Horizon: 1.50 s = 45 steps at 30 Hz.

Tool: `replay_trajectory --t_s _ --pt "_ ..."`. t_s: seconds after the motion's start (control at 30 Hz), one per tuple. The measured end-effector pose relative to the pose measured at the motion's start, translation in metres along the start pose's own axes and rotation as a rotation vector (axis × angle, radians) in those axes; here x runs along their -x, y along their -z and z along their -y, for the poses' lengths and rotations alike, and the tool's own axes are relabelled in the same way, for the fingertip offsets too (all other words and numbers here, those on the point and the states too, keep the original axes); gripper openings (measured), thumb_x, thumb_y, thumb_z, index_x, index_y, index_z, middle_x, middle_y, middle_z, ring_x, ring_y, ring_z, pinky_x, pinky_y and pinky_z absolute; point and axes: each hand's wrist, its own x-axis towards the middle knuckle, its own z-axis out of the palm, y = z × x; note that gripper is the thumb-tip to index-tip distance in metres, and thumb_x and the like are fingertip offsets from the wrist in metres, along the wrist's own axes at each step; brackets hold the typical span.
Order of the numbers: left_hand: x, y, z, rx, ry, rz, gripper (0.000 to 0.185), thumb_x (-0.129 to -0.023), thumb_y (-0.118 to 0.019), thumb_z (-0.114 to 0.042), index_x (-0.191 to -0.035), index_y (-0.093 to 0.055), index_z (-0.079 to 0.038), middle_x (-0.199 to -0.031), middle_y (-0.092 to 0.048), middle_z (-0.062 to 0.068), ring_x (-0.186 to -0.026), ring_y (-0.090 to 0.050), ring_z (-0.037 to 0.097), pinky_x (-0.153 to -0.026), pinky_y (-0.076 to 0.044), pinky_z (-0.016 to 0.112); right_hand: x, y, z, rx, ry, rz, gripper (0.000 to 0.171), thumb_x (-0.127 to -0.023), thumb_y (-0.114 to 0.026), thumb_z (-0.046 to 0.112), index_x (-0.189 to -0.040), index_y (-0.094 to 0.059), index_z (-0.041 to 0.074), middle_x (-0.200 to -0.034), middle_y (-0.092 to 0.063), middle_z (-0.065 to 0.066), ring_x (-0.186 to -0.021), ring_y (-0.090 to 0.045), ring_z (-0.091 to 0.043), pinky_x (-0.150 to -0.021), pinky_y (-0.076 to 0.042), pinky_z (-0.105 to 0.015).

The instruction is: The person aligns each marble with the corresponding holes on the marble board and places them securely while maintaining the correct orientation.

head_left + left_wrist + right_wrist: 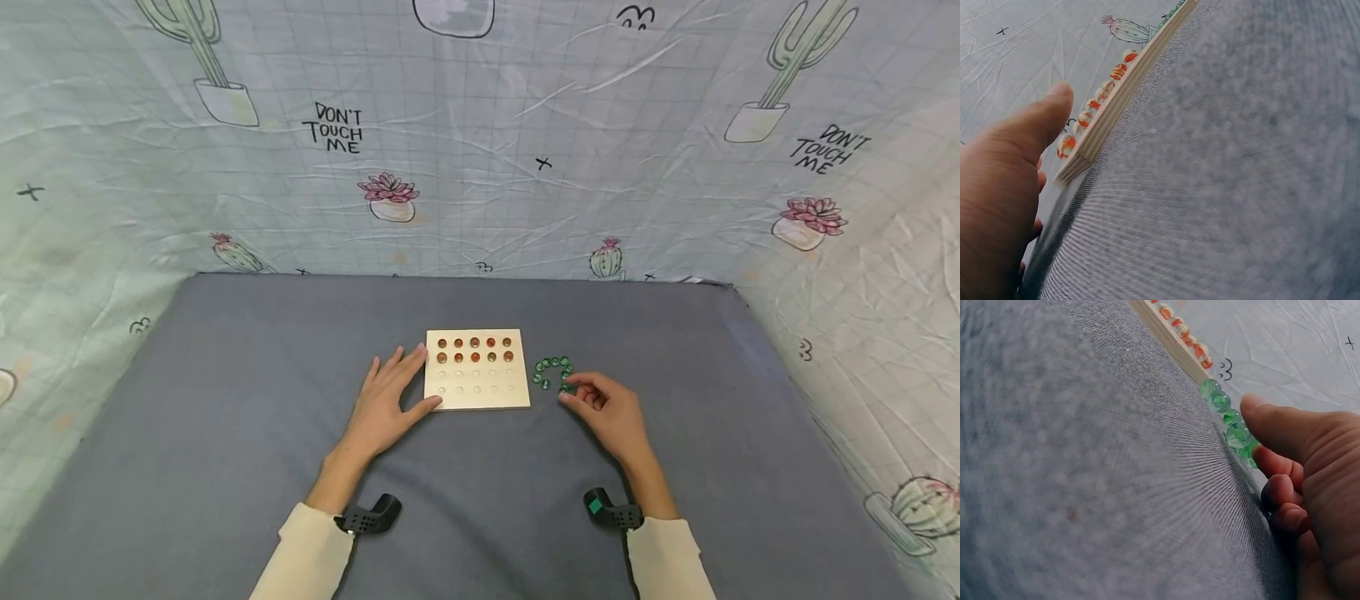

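A pale wooden board (477, 408) with rows of round pits lies on the grey cloth. Orange-and-clear marbles (475, 342) sit in its two far rows, while the two near rows show bare pits. My left hand (386, 408) rests with spread, straight fingers at the board's left side, thumb at the near corner and a fingertip by the far one. To the board's right, several green marbles (555, 362) form a loose ring. At its near right side my right hand (611, 412) pinches a green marble (1238, 434) between thumb and forefinger, other fingers curled.
Grey cloth (225, 417) covers the table all round the board. A light fabric with printed cacti (480, 167) hangs behind and along both sides. Each wrist wears a black camera mount (371, 515).
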Motion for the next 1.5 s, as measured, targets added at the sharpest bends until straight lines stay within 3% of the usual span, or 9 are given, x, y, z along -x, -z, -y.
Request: replay_trajectory --t_s 0.27,0.73,1.23,1.5 --pt "-0.002 0.002 0.001 -0.031 -0.010 0.029 0.082 -0.082 -0.070 -0.050 -0.148 -0.039 -0.013 -0.148 -0.041 0.006 -0.139 -0.028 0.032 -0.115 -0.008 0.054 0.000 -0.002 0.001 0.081 0.041 -0.018 0.020 -0.079 -0.080 0.012 -0.097 -0.073 0.011 -0.071 -0.057 0.005 -0.056 -0.048 -0.010 -0.048 -0.040 -0.020" --pt "-0.003 0.004 0.000 -0.097 0.011 0.105 0.088 -0.078 -0.071 -0.057 -0.147 -0.041 -0.012 -0.151 -0.036 0.002 -0.142 -0.024 0.028 -0.116 -0.005 0.050 0.006 -0.005 -0.002 0.082 0.095 -0.040 0.020 -0.076 -0.081 0.006 -0.095 -0.074 0.010 -0.072 -0.056 0.006 -0.057 -0.047 -0.009 -0.048 -0.039 -0.016" --pt "0.002 -0.006 0.003 -0.082 0.009 0.087 0.089 -0.075 -0.074 -0.057 -0.146 -0.043 -0.012 -0.150 -0.038 0.001 -0.141 -0.025 0.027 -0.116 -0.006 0.049 0.010 -0.004 -0.007 0.084 0.075 -0.013 0.021 -0.077 -0.080 0.007 -0.096 -0.073 0.011 -0.073 -0.056 0.007 -0.058 -0.048 -0.007 -0.048 -0.040 -0.018" --pt "-0.006 -0.003 0.004 -0.086 -0.028 0.059 0.089 -0.074 -0.074 -0.058 -0.145 -0.045 -0.012 -0.149 -0.040 0.002 -0.140 -0.028 0.028 -0.115 -0.009 0.051 0.005 -0.004 -0.004 0.104 0.075 -0.033 0.021 -0.077 -0.080 0.009 -0.097 -0.073 0.012 -0.073 -0.056 0.008 -0.058 -0.047 -0.006 -0.049 -0.039 -0.018"
